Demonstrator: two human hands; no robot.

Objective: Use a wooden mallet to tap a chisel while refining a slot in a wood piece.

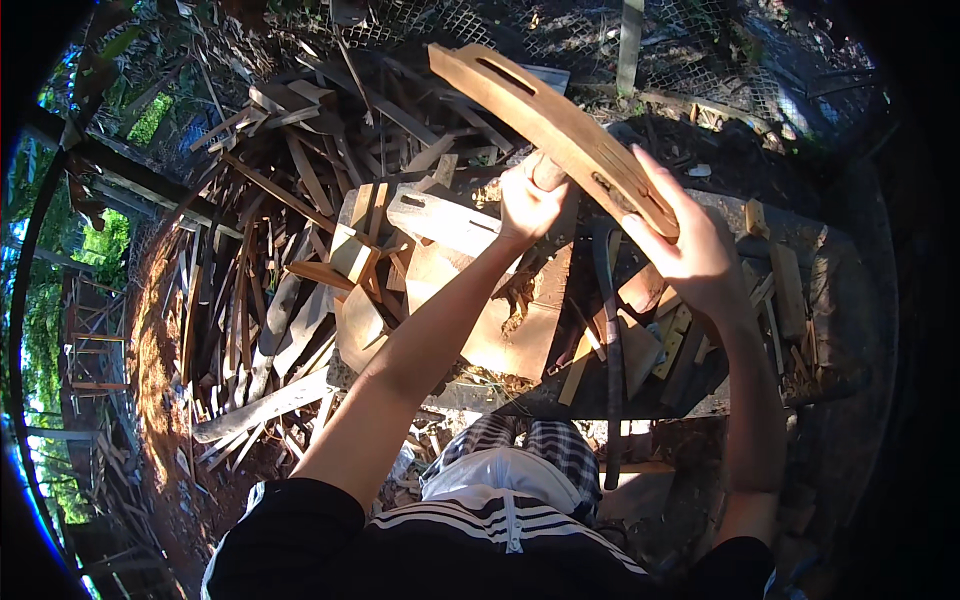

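Observation:
A long, slightly curved tan board (pixel 520 105) with slots cut in it is raised at a diagonal over the work surface. My right hand (pixel 672 235) is closed on its lower right end, thumb and fingers on either side. My left hand (pixel 530 200) is closed on a short, pale wooden piece (pixel 548 172) just under the board's middle; whether that piece is joined to the board I cannot tell. A pale slotted board (pixel 440 222) lies beneath, left of my left hand, on a flat tan sheet (pixel 520 330).
A cluttered bench (pixel 838 290) holds offcuts (pixel 785 290) and a long dark curved strip (pixel 612 370). A large heap of scrap wood (pixel 250 310) spreads to the left and back. Wire mesh (pixel 540 25) and a post (pixel 630 45) stand behind; timber beams (pixel 170 185) are at far left.

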